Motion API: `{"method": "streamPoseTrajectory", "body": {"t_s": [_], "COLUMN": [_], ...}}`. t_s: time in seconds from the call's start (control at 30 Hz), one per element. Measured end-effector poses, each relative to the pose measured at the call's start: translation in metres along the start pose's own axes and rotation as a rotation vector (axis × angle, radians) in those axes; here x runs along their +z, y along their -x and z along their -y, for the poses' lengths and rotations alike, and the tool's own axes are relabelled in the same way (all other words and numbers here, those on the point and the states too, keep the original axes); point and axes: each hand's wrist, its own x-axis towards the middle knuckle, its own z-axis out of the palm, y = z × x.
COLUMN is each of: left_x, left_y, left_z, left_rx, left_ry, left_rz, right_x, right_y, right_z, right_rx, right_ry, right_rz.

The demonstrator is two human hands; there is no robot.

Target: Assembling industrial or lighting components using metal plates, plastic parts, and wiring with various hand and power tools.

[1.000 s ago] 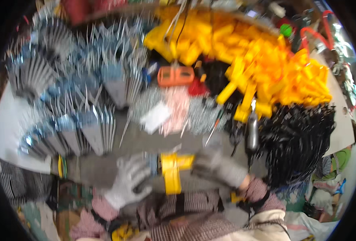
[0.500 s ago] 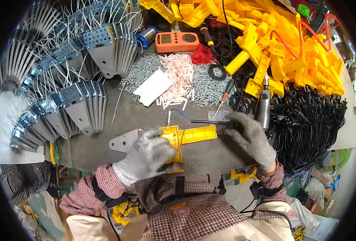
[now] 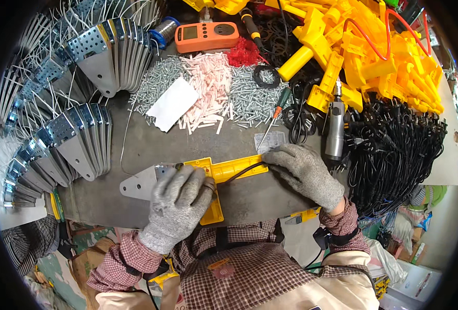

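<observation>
A yellow plastic half-shell [image 3: 215,209] with a long trough-like handle lies on the grey bench, its handle running right. My left hand [image 3: 180,204], in a grey knit glove, curls over the shell's left part and grips it, hiding much of the inside. A flat grey metal plate [image 3: 137,185] with holes sticks out left from under these fingers. Along the handle runs a black cable [image 3: 243,171]. My right hand [image 3: 306,174], gloved too, pinches the cable at the handle's right end; its fingertips partly cover that end.
Behind lie piles of screws [image 3: 255,98] and pale pink sleeves [image 3: 208,85], with a white card [image 3: 172,105] on top. An orange meter [image 3: 207,37], a screwdriver [image 3: 276,113] and a metal power driver [image 3: 335,129] lie around. Metal plates [image 3: 79,139] stand left; yellow shells [image 3: 363,67] and black cables [image 3: 394,150] heap right.
The black cable, earlier held above the handle, now lies along its trough. My right hand has come down to the handle's end. My left fingers have closed farther over the shell.
</observation>
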Motion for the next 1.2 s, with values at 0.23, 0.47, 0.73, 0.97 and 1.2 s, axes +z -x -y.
{"method": "streamPoseTrajectory", "body": {"t_s": [0.23,0.47,0.73,0.97,1.2], "left_x": [0.001,0.002,-0.012,-0.006,0.017], "left_y": [-0.003,-0.004,0.001,0.023,0.037], "left_z": [0.008,0.007,-0.028,-0.046,-0.052], "left_rx": [0.212,0.183,0.055,-0.102,-0.167], "left_ry": [0.087,0.158,0.183,0.123,0.156], "left_rz": [0.108,0.06,0.261,0.349,0.328], "right_x": [-0.003,0.041,0.039,-0.045,-0.126], "right_y": [-0.008,-0.054,-0.048,-0.073,-0.158], "right_z": [0.021,0.048,0.042,0.0,-0.091], "right_rx": [0.024,-0.032,-0.195,0.033,0.15], "right_ry": [0.002,-0.113,0.0,-0.002,0.503], "right_rz": [-0.007,0.041,0.06,-0.062,-0.636]}}
